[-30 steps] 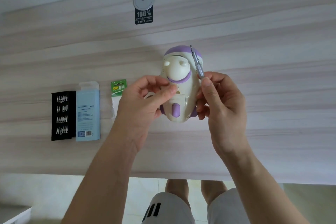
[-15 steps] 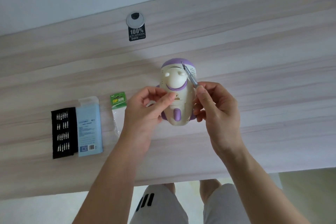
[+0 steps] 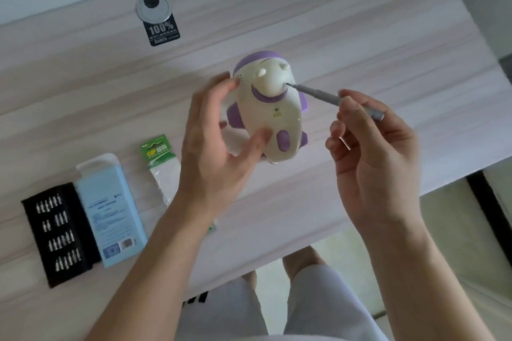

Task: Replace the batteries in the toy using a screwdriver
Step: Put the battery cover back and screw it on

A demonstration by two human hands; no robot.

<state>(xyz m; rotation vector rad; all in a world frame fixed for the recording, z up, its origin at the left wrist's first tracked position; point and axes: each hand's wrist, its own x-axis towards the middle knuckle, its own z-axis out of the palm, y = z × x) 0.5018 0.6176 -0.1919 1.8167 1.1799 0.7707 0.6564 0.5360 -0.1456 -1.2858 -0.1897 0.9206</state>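
I see the toy (image 3: 274, 116) held tilted above the tabletop (image 3: 360, 36) in the left hand (image 3: 213, 152). The thumb is on its lower body and the fingers curl at its head, all blurred. The right hand (image 3: 371, 152) pinches the screwdriver (image 3: 318, 93) with the tip at the toy's face; I cannot confirm contact. The battery pack (image 3: 158, 148) is partly hidden behind the left wrist. The bit tray (image 3: 58, 232) and blue case (image 3: 110, 210) lie side by side, far left.

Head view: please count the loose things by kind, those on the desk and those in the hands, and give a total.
Toy: 1
Screwdriver: 1
Battery pack: 1
Bit tray: 1
Blue box: 1
Total: 5
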